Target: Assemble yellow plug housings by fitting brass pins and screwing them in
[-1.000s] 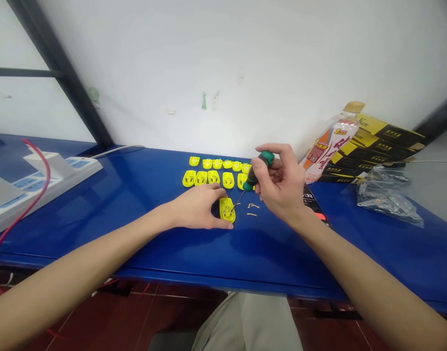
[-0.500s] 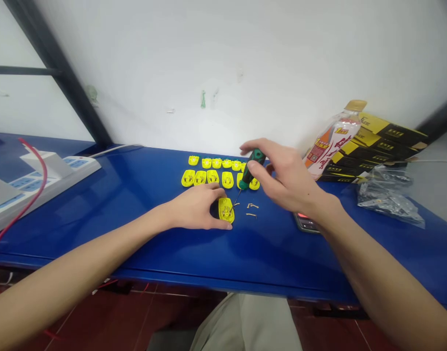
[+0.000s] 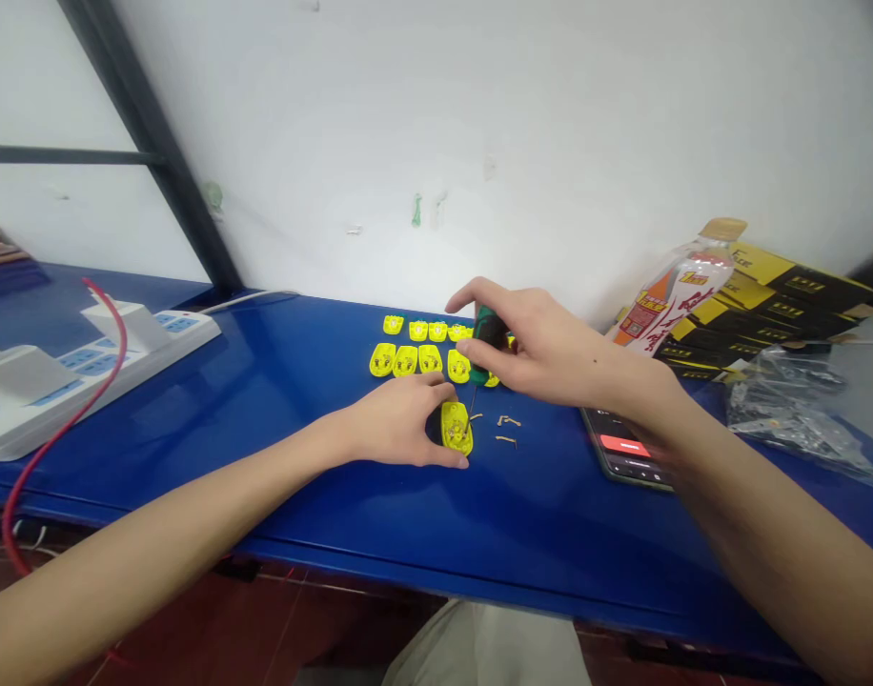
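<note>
My left hand [image 3: 408,424] grips a yellow plastic plug housing [image 3: 456,427] by its edges on the blue table, its open inner side facing up. Small metal parts show inside it. In my right hand [image 3: 526,338] is a screwdriver [image 3: 488,333] with a green and black handle, held upright. Its thin shaft points down to the right part of the housing; whether the tip touches a screw is too small to tell. A few small brass-coloured strips [image 3: 506,440] lie just right of the housing. Behind stand two rows of similar yellow housings [image 3: 406,360], partly hidden by my right hand.
A white power strip [image 3: 186,329] with plugged-in adapters and a red cable [image 3: 114,367] is at the left. On the right are a phone [image 3: 626,448], a drink bottle [image 3: 683,286], stacked yellow-black boxes [image 3: 786,305] and clear bags of small parts [image 3: 794,419]. A white wall rises behind.
The view has shifted, so the table's contents appear farther right, and more of the phone shows. Relative to the housing, the screwdriver handle stands more upright. Both hands keep their hold.
</note>
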Available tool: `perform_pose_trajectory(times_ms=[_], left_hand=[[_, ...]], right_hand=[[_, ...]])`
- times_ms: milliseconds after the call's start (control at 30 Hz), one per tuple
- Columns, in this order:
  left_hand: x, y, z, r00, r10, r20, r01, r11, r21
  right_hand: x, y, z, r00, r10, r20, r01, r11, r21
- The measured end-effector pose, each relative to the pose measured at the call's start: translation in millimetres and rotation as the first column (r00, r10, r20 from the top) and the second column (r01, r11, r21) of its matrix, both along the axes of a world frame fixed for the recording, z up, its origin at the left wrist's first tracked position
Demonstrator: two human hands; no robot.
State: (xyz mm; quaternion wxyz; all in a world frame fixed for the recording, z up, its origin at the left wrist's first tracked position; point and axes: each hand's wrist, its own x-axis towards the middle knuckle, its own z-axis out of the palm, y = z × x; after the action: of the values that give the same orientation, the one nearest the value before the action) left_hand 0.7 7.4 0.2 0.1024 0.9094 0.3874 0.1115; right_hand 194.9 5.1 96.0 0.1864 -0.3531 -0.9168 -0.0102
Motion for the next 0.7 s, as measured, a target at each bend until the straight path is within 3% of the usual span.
perform_pose_trajectory(times_ms=[100, 133, 267, 300, 433, 567, 700], left_hand=[[0.2, 0.3, -0.3, 1.000, -0.011, 0.002, 0.011, 1.000, 0.002], [0.3, 0.5, -0.4, 1.000, -0.015, 0.005, 0.015, 1.000, 0.003], [0.5, 0.8, -0.6, 1.000, -0.022, 0.015, 0.022, 1.000, 0.003], [0.6, 0.8, -0.5, 1.000, -0.024, 0.014, 0.024, 1.000, 0.002], [0.8, 0.8, 0.1, 1.000, -0.019, 0.011, 0.019, 1.000, -0.013], [1.0, 0.7, 0.2, 1.000, -0.023, 0.001, 0.023, 1.000, -0.003], [1.4, 0.4, 0.0, 1.000, -0.007, 0.003, 0.007, 1.000, -0.013]], right_hand=[[2.7, 0.9, -1.4, 0.977, -0.208, 0.041, 0.196, 0.960, 0.199], [4.0, 0.8, -1.0, 0.972, -0.231, 0.035, 0.219, 0.953, 0.210], [9.2, -1.3, 3.7, 0.999, -0.030, -0.018, 0.028, 0.996, -0.086], [9.9, -2.0, 4.4, 1.000, -0.005, -0.022, 0.003, 0.995, -0.102], [9.9, -5.7, 3.5, 0.993, -0.116, 0.006, 0.114, 0.984, 0.138], [9.9, -8.8, 1.6, 1.000, -0.016, 0.000, 0.016, 1.000, -0.024], [10.9, -6.9, -0.9, 0.992, -0.125, 0.004, 0.123, 0.983, 0.136]])
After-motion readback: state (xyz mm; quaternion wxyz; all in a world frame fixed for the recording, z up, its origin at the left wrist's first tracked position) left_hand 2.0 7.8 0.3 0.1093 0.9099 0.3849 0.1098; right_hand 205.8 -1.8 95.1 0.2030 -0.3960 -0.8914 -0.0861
